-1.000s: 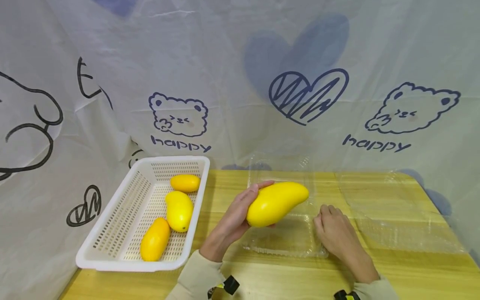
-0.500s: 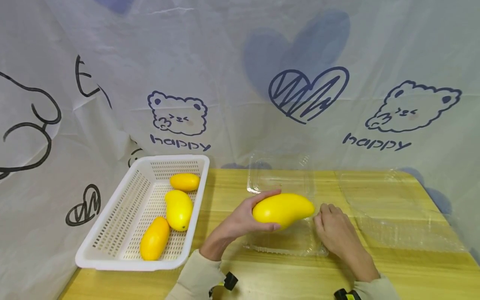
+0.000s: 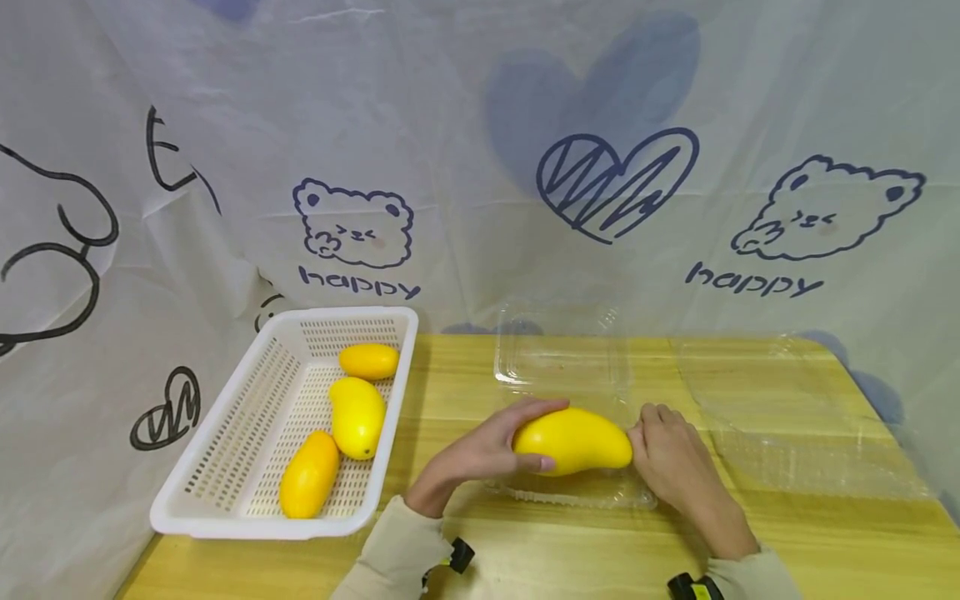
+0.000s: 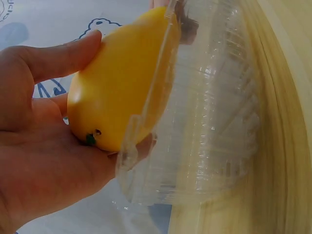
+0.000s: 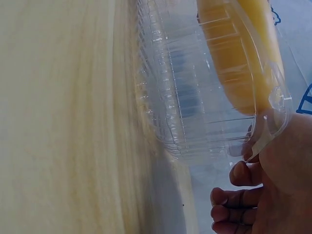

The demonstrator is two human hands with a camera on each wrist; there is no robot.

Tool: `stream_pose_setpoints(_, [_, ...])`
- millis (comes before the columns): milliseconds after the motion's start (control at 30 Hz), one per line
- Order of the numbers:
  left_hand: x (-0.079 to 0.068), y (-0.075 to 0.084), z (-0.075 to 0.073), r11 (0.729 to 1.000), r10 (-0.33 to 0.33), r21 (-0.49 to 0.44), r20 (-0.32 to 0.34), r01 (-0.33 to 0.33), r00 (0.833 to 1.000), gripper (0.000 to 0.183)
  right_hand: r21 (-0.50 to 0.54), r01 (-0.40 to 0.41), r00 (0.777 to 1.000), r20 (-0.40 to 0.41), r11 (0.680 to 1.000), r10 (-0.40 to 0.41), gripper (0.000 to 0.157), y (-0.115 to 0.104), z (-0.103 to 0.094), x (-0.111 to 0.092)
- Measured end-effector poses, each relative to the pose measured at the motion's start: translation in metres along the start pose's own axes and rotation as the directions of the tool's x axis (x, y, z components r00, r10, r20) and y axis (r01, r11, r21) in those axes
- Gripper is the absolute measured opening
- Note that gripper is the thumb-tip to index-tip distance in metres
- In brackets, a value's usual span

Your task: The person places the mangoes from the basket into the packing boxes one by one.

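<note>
A yellow mango (image 3: 577, 440) lies sideways in my left hand (image 3: 483, 446), the thumb on its near side and fingers behind it. Its narrow end points at my right hand (image 3: 675, 462). Under it stands a clear plastic clamshell box (image 3: 566, 502), its lid (image 3: 558, 367) swung open towards the back. In the right wrist view, the thumb and a finger of the right hand (image 5: 287, 170) pinch the box's corner rim. The left wrist view has the mango (image 4: 122, 83) right at the box's rim, its dark, green-marked stem end by the palm.
To the left, a white perforated basket (image 3: 408, 375) holds several mangoes, among them a curved yellow one (image 3: 358, 421). Another clear plastic container (image 3: 810, 450) lies at the right. Behind the wooden table (image 3: 600, 554) hangs a printed cloth (image 3: 465, 167).
My left hand has brought the mango down and slightly right, over the box, turning it more level. The thumb has come to the near side. The right hand has stayed at the box's corner.
</note>
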State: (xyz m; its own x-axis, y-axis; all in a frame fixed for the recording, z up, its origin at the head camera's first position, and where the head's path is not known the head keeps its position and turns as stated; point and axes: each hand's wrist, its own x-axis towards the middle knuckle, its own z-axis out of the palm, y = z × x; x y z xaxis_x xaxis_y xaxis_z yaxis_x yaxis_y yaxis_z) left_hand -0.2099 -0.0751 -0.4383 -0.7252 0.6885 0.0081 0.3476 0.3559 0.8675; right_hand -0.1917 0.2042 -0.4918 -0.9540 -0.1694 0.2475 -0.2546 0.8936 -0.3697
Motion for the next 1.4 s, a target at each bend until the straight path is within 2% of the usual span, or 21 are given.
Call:
stream_pose_setpoints(333, [0.003, -0.008, 0.003, 0.994, 0.033, 0.099, 0.067, -0.039, 0.997, 0.070, 0.001, 0.002, 1.000, 0.015, 1.000, -0.002, 0.020, 0.000, -0.002, 0.002])
stream_pose_setpoints(667, [0.004, -0.011, 0.007, 0.981, 0.053, 0.179, 0.151, -0.080, 0.987, 0.064, 0.008, 0.007, 1.000, 0.019, 1.000, -0.007, 0.021, -0.001, -0.003, 0.002])
stream_pose_setpoints(833, [0.002, -0.013, 0.008, 0.968, 0.031, 0.240, 0.181, -0.074, 0.983, 0.061, 0.011, 0.003, 1.000, 0.017, 1.000, -0.004, 0.021, -0.002, -0.003, 0.001])
stream_pose_setpoints(1000, [0.002, -0.012, 0.009, 0.964, -0.010, 0.260, 0.217, -0.048, 0.976, 0.053, 0.009, 0.006, 1.000, 0.018, 1.000, -0.006, 0.022, -0.002, -0.003, 0.000])
stream_pose_setpoints(1400, [0.004, -0.010, 0.012, 0.964, -0.044, 0.265, 0.194, -0.009, 0.980, 0.051, -0.003, 0.016, 1.000, 0.018, 1.000, -0.016, 0.024, -0.002, -0.004, -0.002])
